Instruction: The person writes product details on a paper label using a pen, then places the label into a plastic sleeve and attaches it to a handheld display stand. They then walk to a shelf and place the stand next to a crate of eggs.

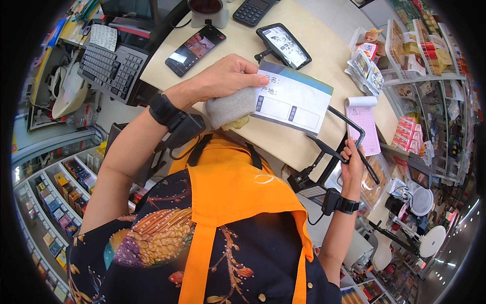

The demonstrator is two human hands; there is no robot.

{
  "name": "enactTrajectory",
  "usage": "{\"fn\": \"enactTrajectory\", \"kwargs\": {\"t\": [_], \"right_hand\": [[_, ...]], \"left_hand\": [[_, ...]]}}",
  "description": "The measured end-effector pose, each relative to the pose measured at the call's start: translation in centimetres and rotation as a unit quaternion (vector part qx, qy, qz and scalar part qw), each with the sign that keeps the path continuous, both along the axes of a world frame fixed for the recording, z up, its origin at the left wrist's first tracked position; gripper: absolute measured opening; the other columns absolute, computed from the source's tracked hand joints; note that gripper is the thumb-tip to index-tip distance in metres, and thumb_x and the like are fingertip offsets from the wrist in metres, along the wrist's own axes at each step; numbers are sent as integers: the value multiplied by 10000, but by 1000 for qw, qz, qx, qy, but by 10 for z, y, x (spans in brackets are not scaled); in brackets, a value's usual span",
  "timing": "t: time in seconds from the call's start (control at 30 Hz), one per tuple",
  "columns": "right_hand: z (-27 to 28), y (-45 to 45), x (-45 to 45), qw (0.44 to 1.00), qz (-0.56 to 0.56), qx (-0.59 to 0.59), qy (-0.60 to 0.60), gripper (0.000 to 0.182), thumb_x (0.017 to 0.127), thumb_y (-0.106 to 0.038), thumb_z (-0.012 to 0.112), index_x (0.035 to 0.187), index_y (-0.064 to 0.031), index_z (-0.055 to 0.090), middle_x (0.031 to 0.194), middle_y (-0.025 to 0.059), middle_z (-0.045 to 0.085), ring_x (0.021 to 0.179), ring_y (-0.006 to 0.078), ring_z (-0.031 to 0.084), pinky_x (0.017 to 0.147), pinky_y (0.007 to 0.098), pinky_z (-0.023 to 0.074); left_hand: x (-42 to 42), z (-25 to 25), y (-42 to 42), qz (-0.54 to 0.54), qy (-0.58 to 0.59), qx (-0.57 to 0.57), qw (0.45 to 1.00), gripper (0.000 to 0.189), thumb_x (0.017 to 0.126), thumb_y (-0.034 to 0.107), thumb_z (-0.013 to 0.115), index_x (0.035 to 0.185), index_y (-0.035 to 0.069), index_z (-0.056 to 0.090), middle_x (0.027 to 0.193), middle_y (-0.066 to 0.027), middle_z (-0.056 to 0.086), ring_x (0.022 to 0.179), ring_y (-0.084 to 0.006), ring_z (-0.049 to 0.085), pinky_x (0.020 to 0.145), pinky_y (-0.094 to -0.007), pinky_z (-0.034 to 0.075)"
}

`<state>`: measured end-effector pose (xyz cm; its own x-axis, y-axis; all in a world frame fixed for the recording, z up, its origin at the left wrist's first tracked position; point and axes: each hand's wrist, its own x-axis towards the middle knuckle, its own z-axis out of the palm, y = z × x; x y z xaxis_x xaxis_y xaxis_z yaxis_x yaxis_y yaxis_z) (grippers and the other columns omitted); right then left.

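My left hand (231, 78) pinches the upper left corner of a printed price card (292, 99) between thumb and fingers. A folded grey cloth (231, 108) with a yellowish part below is tucked under the same hand. The card has a blue top band, printed characters and two blank boxes. My right hand (352, 159), at the table's right side, grips a bent black rod (360, 131) that runs to the card's right edge; whether they are joined cannot be told. Past the card, a black-framed sign (286, 45) with handwriting stands on the table.
On the pale table (322, 34) lie a smartphone (195, 50), a keypad device (252, 11), a pink form pad (362, 125) and packaged goods (364, 72). A scanner (208, 13) stands at the far edge. Left is a keyboard (112, 70); stocked shelves (429, 79) are at right.
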<state>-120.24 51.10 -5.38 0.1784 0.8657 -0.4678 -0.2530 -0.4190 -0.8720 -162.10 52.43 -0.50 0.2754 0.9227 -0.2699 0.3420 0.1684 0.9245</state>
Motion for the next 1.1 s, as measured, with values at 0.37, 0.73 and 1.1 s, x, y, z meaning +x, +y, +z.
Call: {"fn": "enactTrajectory", "kwargs": {"t": [0.37, 0.73, 1.1], "right_hand": [[35, 22, -50, 901, 59, 207, -376, 390, 941, -199, 626, 1234, 40, 536, 1211, 166, 594, 1130, 217, 565, 970, 313, 441], [85, -24, -104, 946, 121, 195, -228, 283, 972, -193, 584, 1165, 11, 622, 1009, 70, 662, 897, 135, 626, 804, 275, 517], [97, -42, -134, 836, 195, 281, -429, 352, 1001, -292, 495, 1181, -24, 637, 1452, 168, 410, 1332, 329, 388, 1092, 433, 310]], "left_hand": [[18, -4, -8, 37, -116, 40, 992, 301, 913, 277, 662, 913, -17, 724, 732, -3, 639, 679, -60, 530, 615, -235, 440], [38, 5, -13, 38, -207, -12, 978, 295, 941, 255, 627, 1001, -24, 704, 842, -19, 683, 733, -46, 567, 651, -212, 470], [47, -18, -14, 53, -196, -50, 978, 320, 962, 289, 585, 964, -13, 693, 805, -19, 668, 715, -61, 557, 654, -241, 469]]}}
